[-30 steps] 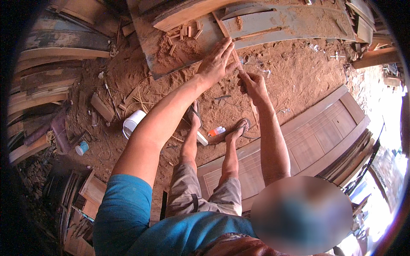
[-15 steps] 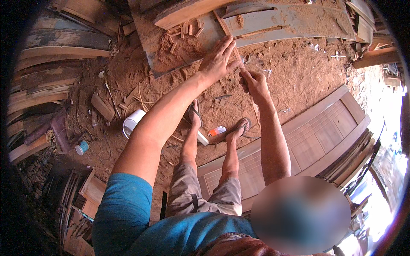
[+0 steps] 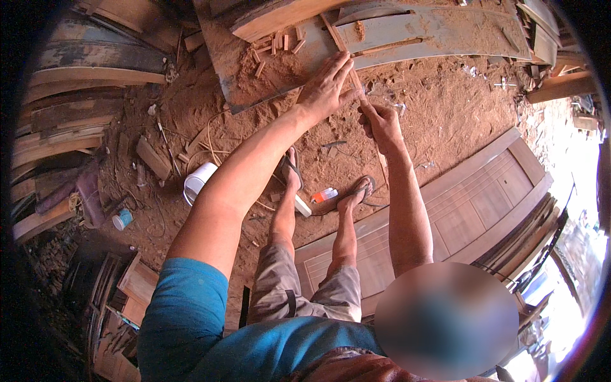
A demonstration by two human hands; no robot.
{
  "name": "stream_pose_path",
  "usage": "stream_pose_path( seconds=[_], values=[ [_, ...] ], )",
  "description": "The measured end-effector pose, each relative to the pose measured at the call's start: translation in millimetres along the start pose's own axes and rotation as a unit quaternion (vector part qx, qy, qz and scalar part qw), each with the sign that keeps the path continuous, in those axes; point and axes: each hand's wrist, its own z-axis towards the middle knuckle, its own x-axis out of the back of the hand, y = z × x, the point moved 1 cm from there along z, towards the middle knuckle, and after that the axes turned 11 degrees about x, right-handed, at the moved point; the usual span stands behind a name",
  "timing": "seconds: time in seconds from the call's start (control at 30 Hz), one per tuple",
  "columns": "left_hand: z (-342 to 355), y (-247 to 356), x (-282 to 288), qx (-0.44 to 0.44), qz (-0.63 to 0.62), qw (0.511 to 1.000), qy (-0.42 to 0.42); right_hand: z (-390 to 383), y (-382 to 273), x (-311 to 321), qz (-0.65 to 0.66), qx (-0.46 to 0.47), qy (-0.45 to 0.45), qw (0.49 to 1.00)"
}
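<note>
One slim wooden strip [image 3: 333, 33] crosses the edge of the desk [image 3: 394, 33], scarcely moved this past second, so evidently steadied: your left hand [image 3: 324, 83], fingers extended, seemingly touches it; your right hand [image 3: 382, 124] pinches it.

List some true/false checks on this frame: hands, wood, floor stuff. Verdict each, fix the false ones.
1. The right hand grips a thin wooden strip. True.
2. The left hand is well clear of the strip. False: its outstretched fingers lie over it.
3. Small wood pieces lie among sawdust near the top of the picture. True.
4. The panelled wooden door lies in the picture's upper left. False: most of it lies right of centre, below the hands.
5. The white bucket is farther right in the picture than the blue-and-white cup. True.
</note>
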Motion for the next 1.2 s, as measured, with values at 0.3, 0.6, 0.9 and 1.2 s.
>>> stream_pose_path(
  seconds=[0.3,0.6,0.9,1.2],
  values=[
    [6.2,7.7,3.3,0.0,0.054,0.998,-0.017,-2.0,-0.1,-0.8,0.019,0.01,0.012,1.0],
    [-25.8,-3.9,-5.2,0.03,-0.051,0.998,-0.005,-14.2,12.3,-13.2,-0.043,0.014,0.0,0.999],
    [-37.4,10.0,53.3,0.1,-0.029,0.993,0.05,-50.7,-39.3,-26.0,-0.287,0.184,-0.073,0.937],
    [-35.1,-46.1,55.5,0.193,0.035,0.978,0.072,-25.9,-310.4,51.5,-0.711,0.318,-0.039,0.626]
  ],
)
